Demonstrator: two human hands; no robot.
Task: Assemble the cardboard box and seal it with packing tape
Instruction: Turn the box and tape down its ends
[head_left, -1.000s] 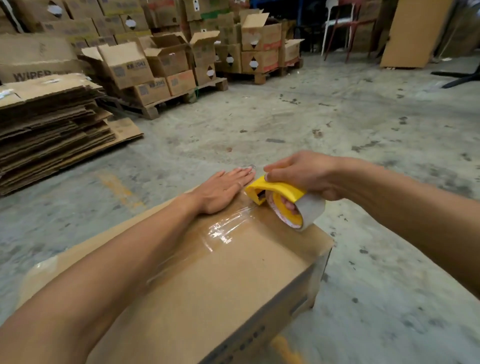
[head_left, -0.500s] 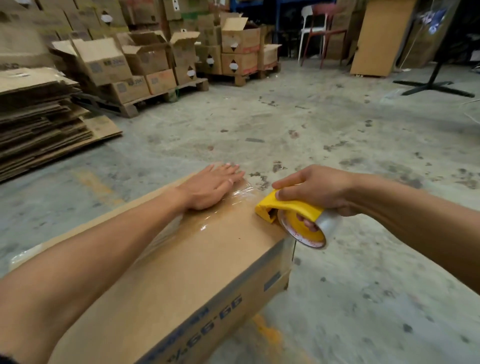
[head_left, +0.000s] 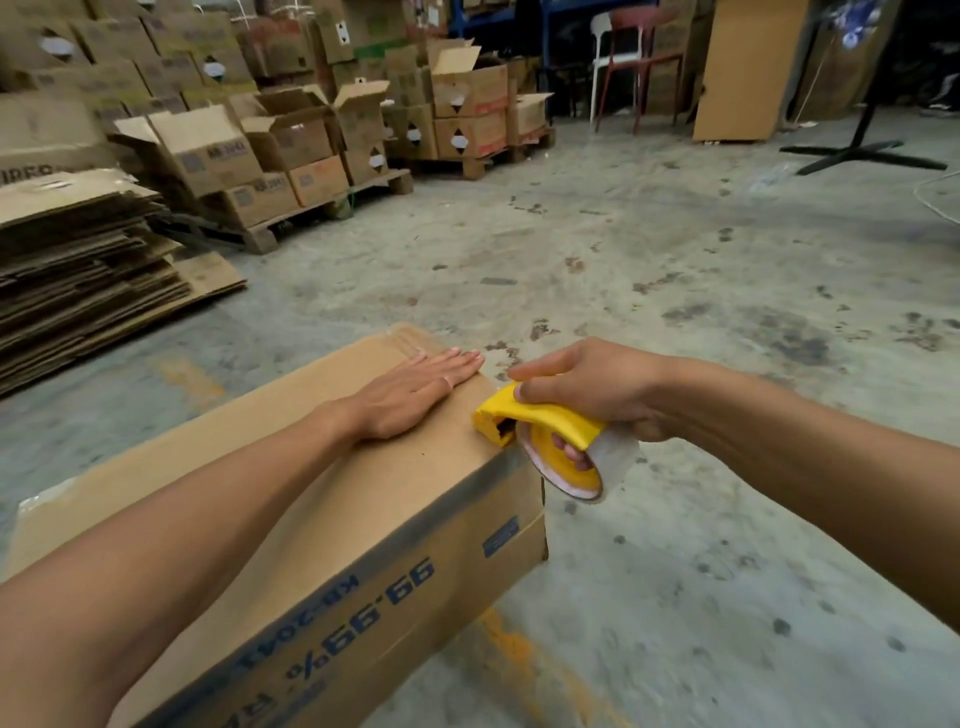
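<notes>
Two bare hands at the far end of a closed cardboard box (head_left: 322, 519) standing on the concrete floor (head_left: 649, 270).
Left hand (head_left: 415, 392) lies flat, fingers extended, on the box top, holding nothing; right hand (head_left: 587, 389) has its grip closed around a yellow tape dispenser (head_left: 540, 421), whose nose meets the box's far top edge, the tape roll (head_left: 587, 467) hanging beyond it.

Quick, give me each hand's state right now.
Left hand: open, flat on top of the cardboard box, holding nothing.
Right hand: closed around the yellow tape dispenser at the box's far right edge.
</notes>
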